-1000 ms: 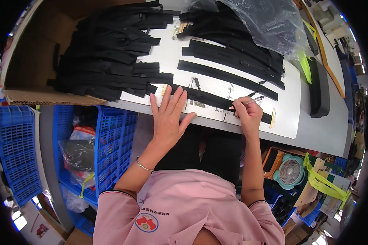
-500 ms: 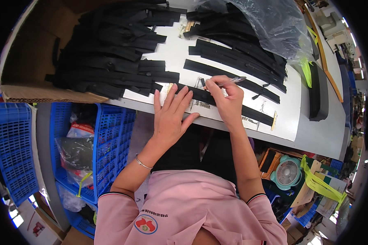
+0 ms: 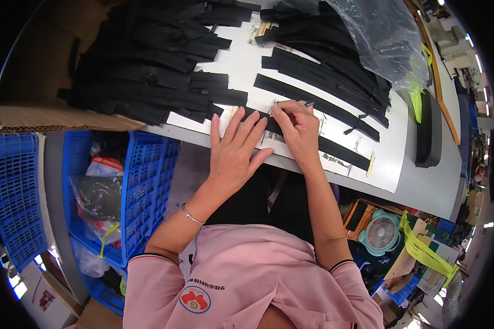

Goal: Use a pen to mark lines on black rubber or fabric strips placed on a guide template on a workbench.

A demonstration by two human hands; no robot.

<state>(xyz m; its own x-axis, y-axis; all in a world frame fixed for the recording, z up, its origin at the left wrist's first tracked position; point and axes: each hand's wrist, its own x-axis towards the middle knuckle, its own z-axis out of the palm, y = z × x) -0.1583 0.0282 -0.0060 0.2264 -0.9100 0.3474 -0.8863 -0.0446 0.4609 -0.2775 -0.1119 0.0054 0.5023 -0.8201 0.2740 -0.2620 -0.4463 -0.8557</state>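
**Left hand (image 3: 235,153) braced, right hand (image 3: 301,131) on the pen (image 3: 309,104)**

And here you are at the near edge of the surface, a black strip (image 3: 343,154) laid along that edge under both hands, its right end close by a tan tape mark (image 3: 371,164); that tape looks like a guide for where the end belongs. Your left hand lies flat, fingers spread, tips across the strip's left part, thumb out toward the near edge: a wide press, likely there to stop the cloth sliding. Your right hand, just beside it, pinches the pen between thumb and fingers; the writing tip is hidden, so contact with the strip I can't call. The low grip probably buys you control.

Look beyond: a second strip (image 3: 291,92) lies apart, farther from the near edge, on the white board (image 3: 389,170), presumably within easy reach. A stack (image 3: 335,71) sits toward the far edge, partly under a clear bag (image 3: 373,44). Over left, a pile (image 3: 142,66) spills from the box (image 3: 66,119) onto the board.
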